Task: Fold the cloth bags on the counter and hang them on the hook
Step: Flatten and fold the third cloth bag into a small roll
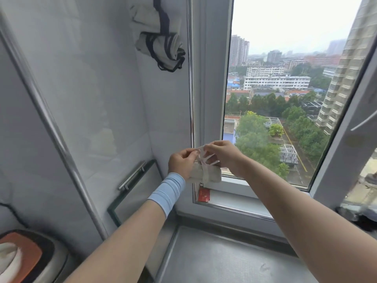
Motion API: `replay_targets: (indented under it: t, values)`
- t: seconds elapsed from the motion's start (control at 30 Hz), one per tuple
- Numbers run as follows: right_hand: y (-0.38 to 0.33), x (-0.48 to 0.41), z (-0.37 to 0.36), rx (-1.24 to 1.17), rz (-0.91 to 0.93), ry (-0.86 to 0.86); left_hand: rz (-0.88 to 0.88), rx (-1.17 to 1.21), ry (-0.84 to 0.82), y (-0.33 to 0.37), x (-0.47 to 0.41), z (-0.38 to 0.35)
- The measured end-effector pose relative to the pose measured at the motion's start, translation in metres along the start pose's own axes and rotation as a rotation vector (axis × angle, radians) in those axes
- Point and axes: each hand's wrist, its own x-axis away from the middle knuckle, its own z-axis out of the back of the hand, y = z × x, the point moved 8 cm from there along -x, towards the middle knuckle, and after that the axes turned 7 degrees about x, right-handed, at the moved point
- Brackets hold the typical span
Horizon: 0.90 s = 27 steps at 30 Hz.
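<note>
person's l. hand (180,162), w/ a pale blue wrist sleeve (167,190), grips a small folded cream cloth bag (210,175), held in the air in front of the window (285,88), well above the grey tabletop (224,262). r. hand (222,155) fingers pinch the bag's pale strap (206,160), stretched just above the bundle. two rolled cream bags (163,45) w/ dark straps hang high on the wall, upper centre-left.
</note>
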Motion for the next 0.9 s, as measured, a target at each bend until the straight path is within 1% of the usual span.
replay_targets:
  t: [0.07,0.17,0.3,0.43,0.5,0.63,0.77,0.83,0.9]
  values:
    - [-0.018,0.0,-0.005,0.009,-0.001,0.027,-0.121,-0.101,-0.043,0.027,-0.004,0.002]
    - [-0.047,-0.001,-0.011,0.006,0.05,0.112,-0.231,-0.213,-0.036,0.065,-0.014,0.012]
    - [-0.094,-0.003,-0.014,0.081,0.228,0.256,-0.324,-0.204,0.005,0.113,-0.029,0.034]
    - [-0.152,0.004,-0.003,0.084,0.381,0.475,-0.437,-0.183,0.025,0.169,-0.04,0.05]
    - [-0.181,0.005,0.003,0.081,0.446,0.54,-0.491,-0.153,0.03,0.2,-0.046,0.057]
    - [-0.244,0.003,0.011,0.062,0.586,0.581,-0.683,-0.262,0.019,0.261,-0.054,0.068]
    - [-0.298,-0.001,0.022,0.103,0.649,0.63,-0.835,-0.411,0.056,0.311,-0.065,0.073]
    - [-0.319,-0.005,0.027,0.108,0.659,0.657,-0.869,-0.48,0.118,0.332,-0.071,0.076]
    - [-0.338,-0.01,0.032,0.106,0.653,0.671,-0.856,-0.496,0.176,0.348,-0.082,0.079]
